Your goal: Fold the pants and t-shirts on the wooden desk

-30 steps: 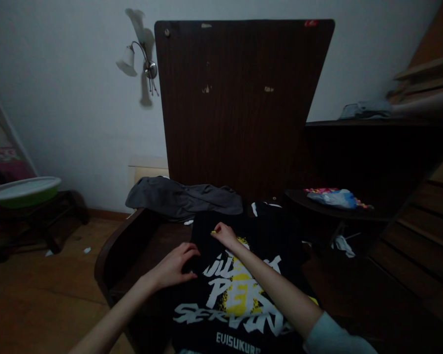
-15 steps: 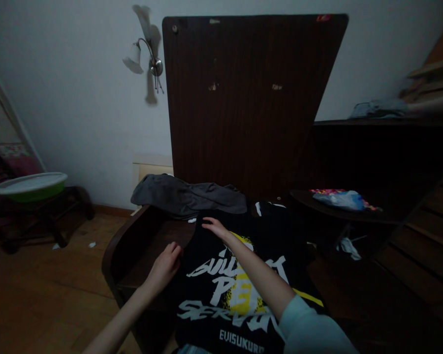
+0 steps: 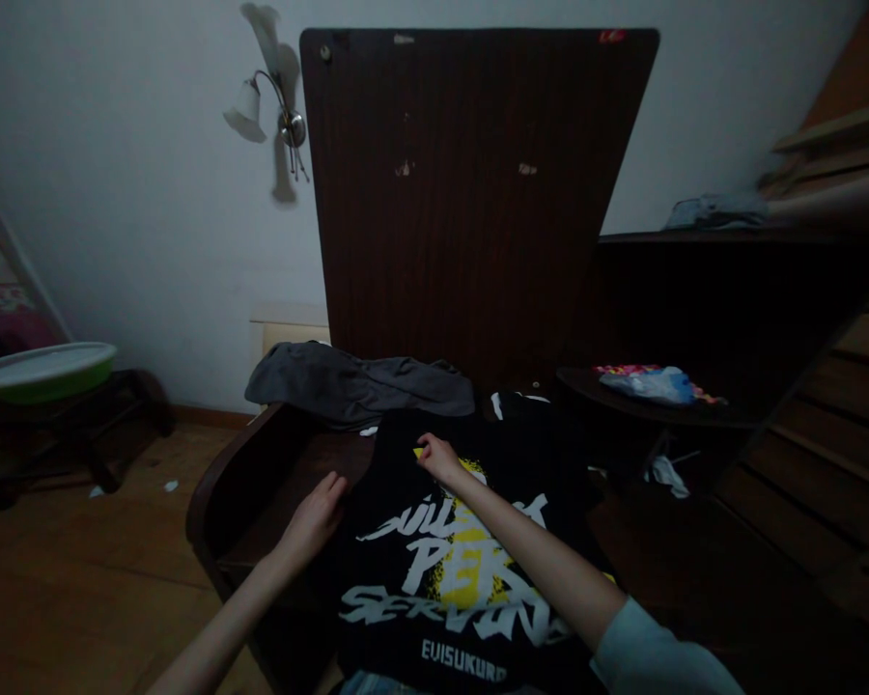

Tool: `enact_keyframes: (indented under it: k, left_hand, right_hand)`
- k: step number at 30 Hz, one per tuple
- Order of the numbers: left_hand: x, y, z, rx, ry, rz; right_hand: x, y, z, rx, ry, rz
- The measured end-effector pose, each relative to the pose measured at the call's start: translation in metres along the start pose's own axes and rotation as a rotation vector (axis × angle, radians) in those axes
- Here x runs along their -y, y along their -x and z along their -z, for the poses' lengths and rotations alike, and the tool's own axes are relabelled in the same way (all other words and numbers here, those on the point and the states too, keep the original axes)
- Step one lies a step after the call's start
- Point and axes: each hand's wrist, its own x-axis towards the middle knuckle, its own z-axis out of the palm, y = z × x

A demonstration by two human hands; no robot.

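A black T-shirt [image 3: 398, 608] with white lettering and a yellow print lies spread on a dark wooden surface in front of me. At the shirt's left edge is my left hand [image 3: 317, 514], its fingers bent together on the dark cloth; the fingertips' grip is hard to see in the dim light. My right hand [image 3: 440, 461] rests on the upper part of the print, fingers slightly bent and a little apart, with no fold of cloth visible between them. The right forearm crosses over part of the lettering.
Behind the shirt lies a crumpled grey garment [image 3: 362, 386] below an upright dark board [image 3: 463, 212]. A plastic bag [image 3: 652, 384] sits on a shelf at the right. The curved wooden edge [image 3: 203, 492] borders the left; a green basin [image 3: 50, 372] stands on a stool.
My right hand has moved from the shirt's upper left edge rightward and toward me, onto the yellow print. My left hand stays at the left edge. The view has turned slightly right.
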Motion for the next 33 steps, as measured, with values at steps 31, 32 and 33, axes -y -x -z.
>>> enact_keyframes:
  k: [31,32,33]
  left_hand:
    - [-0.004,-0.078,-0.036,0.191,-0.236,-0.120]
    - [-0.004,-0.078,-0.035,0.190,-0.236,-0.117]
    - [-0.004,-0.077,-0.036,0.186,-0.238,-0.114]
  right_hand:
    - [-0.157,0.096,0.180,-0.530,0.167,-0.422]
    - [-0.161,0.097,0.178,-0.476,0.141,-0.424]
    - [-0.163,0.098,0.176,-0.433,0.109,-0.411]
